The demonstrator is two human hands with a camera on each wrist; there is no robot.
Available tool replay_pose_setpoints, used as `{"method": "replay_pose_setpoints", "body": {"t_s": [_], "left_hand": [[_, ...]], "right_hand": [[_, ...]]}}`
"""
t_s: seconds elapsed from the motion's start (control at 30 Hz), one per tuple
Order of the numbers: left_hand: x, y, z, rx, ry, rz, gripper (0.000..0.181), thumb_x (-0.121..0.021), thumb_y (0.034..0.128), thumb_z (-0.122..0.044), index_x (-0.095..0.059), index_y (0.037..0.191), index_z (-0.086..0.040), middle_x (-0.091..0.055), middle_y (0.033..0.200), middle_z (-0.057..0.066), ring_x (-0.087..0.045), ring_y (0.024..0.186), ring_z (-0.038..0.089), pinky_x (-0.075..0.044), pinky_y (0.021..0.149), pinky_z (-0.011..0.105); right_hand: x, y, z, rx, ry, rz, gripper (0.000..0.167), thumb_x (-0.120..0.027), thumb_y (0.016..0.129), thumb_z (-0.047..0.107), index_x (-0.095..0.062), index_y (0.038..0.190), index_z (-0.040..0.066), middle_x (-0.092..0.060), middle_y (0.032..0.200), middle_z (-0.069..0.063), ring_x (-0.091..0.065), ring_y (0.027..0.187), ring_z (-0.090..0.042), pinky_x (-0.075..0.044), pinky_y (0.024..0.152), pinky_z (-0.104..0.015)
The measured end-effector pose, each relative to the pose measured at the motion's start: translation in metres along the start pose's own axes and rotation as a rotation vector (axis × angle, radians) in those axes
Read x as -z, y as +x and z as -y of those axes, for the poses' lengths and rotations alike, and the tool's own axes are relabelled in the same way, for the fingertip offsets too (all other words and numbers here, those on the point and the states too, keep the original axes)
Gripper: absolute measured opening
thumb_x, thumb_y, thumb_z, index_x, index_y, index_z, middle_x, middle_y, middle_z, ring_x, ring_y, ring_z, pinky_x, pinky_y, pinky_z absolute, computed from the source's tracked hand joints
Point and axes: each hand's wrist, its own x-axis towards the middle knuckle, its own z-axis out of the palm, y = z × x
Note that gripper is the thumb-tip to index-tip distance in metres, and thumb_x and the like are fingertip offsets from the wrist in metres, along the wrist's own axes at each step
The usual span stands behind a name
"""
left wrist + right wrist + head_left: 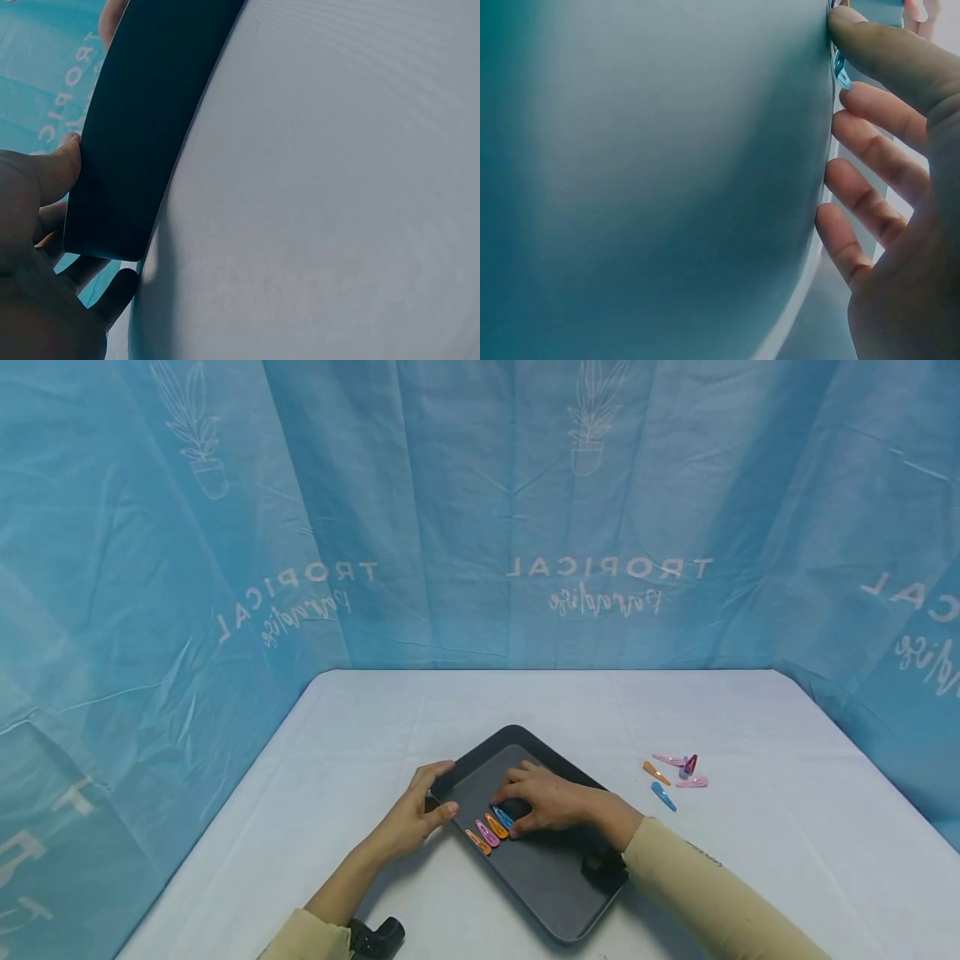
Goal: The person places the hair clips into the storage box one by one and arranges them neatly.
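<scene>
1. Inside the dark gray tray (558,889), four little snap hair clips lie side by side along the left edge: an orange one (477,842) nearest the person, then a purple one (487,833), then a yellow-orange one (496,825), then a blue one (502,817).
2. Over the tray, the right hand (551,797) reaches in and pinches the blue clip by its ends, with the thumb at one end and a finger at the other. Its other fingers are spread apart.
3. At the left corner of the tray, the left hand (411,817) holds on, with the thumb on one side and the fingers around the corner.
4. To the right of the tray, more clips lie in a loose bunch: two pink, one dark red (691,764), one purple, one orange (657,772) and one blue.
5. Under the tray is a bench (750,710) with a white cover.
6. Behind the tray hangs a blue curtain (457,527) with backward white words and plant drawings.
</scene>
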Motion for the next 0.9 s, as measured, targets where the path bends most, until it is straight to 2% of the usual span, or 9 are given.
{"method": "replay_pose_setpoints", "body": {"t_s": [0.57,0.9], "left_hand": [[0.000,0.000,0.002,0.010,-0.010,-0.008,0.065,-0.062,0.0905,-0.024,-0.031,0.147,-0.014,-0.027,0.151,0.010,-0.022,0.143,0.036,-0.023,0.111,0.059],[-0.001,0.001,0.002,0.022,-0.009,-0.006,0.063,-0.061,0.0916,-0.019,-0.031,0.147,-0.015,-0.026,0.152,0.010,-0.021,0.143,0.036,-0.022,0.111,0.060]], "right_hand": [[0.002,-0.001,0.001,0.005,0.031,0.007,0.050,-0.072,0.082,0.041,-0.059,0.127,0.024,-0.053,0.120,0.005,-0.042,0.109,-0.012,-0.040,0.097,-0.039],[0.013,-0.007,0.005,-0.014,0.097,-0.056,0.045,-0.070,0.084,0.034,-0.060,0.126,0.021,-0.055,0.122,0.005,-0.045,0.111,-0.012,-0.045,0.094,-0.035]]}}
